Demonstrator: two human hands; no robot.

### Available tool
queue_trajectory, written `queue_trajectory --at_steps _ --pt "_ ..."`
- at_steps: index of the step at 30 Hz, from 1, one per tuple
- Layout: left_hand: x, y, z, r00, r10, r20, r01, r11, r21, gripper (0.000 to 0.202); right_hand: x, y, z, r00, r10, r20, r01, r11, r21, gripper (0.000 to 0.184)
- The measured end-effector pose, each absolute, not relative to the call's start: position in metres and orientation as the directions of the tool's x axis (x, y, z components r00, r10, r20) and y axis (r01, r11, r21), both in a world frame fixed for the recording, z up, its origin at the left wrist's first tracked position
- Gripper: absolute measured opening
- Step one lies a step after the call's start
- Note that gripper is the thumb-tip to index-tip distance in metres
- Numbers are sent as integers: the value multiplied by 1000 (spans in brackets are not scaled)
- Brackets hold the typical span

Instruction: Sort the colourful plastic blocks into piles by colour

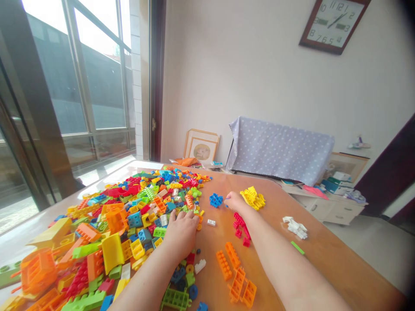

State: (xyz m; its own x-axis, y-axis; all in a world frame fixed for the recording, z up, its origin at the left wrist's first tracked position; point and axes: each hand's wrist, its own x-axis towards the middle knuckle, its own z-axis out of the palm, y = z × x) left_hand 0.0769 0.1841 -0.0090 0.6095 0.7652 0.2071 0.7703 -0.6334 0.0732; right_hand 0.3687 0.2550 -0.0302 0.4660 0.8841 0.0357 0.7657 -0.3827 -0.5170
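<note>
My left hand (pixel 180 231) lies palm down at the right side of a large heap of mixed toy bricks (pixel 142 194), its fingers apart and touching the bricks. Further forward, my right hand (pixel 235 201) is closed, with a bit of a blue brick (pixel 226 206) showing at its fingertips. Just left of it sits a cluster of blue bricks (pixel 215 200). Yellow bricks (pixel 253 198) are grouped beyond my right wrist. Red bricks (pixel 240 226) lie under the edge of my right forearm. A small white brick (pixel 211 222) rests between the two hands.
Orange bricks (pixel 236 276) lie nearer me between my forearms. To the right are white bricks (pixel 295 227) and a light green strip (pixel 297 247) on the brown table (pixel 311 276). Past the table stand a cloth-covered object (pixel 279 149) and a white cabinet (pixel 333 209); windows are at left.
</note>
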Motion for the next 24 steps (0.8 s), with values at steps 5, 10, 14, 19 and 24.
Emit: queue_trajectory --at_steps 5,10,14,19,24 --pt "77 184 -9 600 776 195 779 -622 77 29 372 256 -30 474 878 66 753 -365 -548 29" --pt "78 186 -13 609 766 206 770 -633 77 30 373 232 -21 440 893 98 763 -314 -565 22" --pt "78 186 -13 615 759 214 765 -640 72 31 352 204 -19 309 948 81 804 -215 -555 20" --pt "77 182 -9 624 751 216 759 -648 64 25 302 177 -20 77 996 39 904 -53 -425 23" --pt "80 180 -8 632 740 230 747 -661 74 24 273 163 -15 33 997 66 978 -18 -209 20"
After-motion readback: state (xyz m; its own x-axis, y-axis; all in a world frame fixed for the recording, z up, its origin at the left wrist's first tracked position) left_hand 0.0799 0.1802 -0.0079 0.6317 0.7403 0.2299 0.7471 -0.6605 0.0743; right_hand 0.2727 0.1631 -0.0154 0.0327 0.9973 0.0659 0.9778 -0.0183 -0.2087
